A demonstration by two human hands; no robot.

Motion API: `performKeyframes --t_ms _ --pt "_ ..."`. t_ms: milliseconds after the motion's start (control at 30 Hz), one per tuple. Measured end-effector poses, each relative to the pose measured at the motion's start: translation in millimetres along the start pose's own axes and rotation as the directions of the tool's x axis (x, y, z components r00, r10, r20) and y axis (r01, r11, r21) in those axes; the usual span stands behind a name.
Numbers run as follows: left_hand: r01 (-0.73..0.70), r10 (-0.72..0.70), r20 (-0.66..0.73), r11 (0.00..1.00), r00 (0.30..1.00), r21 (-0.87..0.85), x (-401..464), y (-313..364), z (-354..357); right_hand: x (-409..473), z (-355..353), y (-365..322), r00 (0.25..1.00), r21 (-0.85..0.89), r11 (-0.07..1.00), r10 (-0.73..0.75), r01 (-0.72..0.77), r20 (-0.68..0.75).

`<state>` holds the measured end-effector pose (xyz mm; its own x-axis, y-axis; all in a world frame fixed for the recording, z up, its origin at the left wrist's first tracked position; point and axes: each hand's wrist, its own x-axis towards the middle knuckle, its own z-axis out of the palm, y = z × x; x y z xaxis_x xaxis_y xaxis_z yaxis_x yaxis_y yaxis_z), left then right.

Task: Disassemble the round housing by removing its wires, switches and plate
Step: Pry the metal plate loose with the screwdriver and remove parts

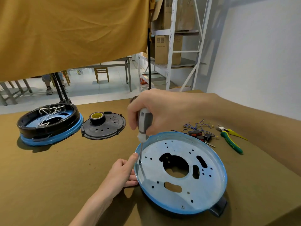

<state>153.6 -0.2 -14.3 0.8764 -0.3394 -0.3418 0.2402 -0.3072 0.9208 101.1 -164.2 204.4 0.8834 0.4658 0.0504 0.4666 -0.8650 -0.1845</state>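
Observation:
The round housing [218,162] with a blue rim lies on the brown table in front of me; its metal plate [184,150], pierced with holes and cut-outs, faces up. My right hand [156,108] grips a grey-handled screwdriver [144,126] held nearly upright, its tip on a screw at the plate's left edge. My left hand [122,173] holds the housing's left rim, forefinger raised beside the shaft. Loose wires [197,124] and red and black switches [202,135] lie on the table behind the housing.
A second round housing [48,126] with wires inside stands at the far left. Beside it lies a black perforated cover [104,126] with a roll of tape [97,117] on it. Green-handled pliers [231,139] lie at the right. A yellow cloth hangs behind the table.

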Motion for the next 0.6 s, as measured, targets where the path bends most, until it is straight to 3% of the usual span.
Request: performKeyframes --t_ms 67,133,200,333,433,533,600 --pt "-0.003 0.003 -0.001 1.000 1.000 -0.001 0 0 0 -2 6 0 0.998 -0.070 0.997 0.020 -0.024 -0.062" --pt "-0.006 0.006 -0.006 1.000 1.000 -0.005 0 0 0 0 13 1 0.980 -0.299 0.947 0.065 -0.120 -0.189" --pt "-0.003 0.003 -0.007 1.000 1.000 -0.008 -1 -1 1 3 14 2 0.962 -0.408 0.892 0.095 -0.197 -0.256" --pt "0.007 -0.007 -0.023 1.000 1.000 0.000 -1 0 1 1 4 0 0.996 -0.094 0.994 0.041 -0.048 -0.083" --pt "0.015 -0.014 -0.021 1.000 1.000 0.008 -2 1 1 -5 2 1 0.999 -0.055 0.998 0.032 -0.032 -0.006" --pt "0.013 -0.012 -0.017 1.000 1.000 0.017 -4 2 1 -9 10 4 0.985 -0.372 0.914 0.130 -0.164 -0.115" --pt "0.024 -0.024 -0.014 1.000 1.000 0.019 -4 3 1 -9 11 9 0.970 -0.454 0.858 0.191 -0.239 -0.149"
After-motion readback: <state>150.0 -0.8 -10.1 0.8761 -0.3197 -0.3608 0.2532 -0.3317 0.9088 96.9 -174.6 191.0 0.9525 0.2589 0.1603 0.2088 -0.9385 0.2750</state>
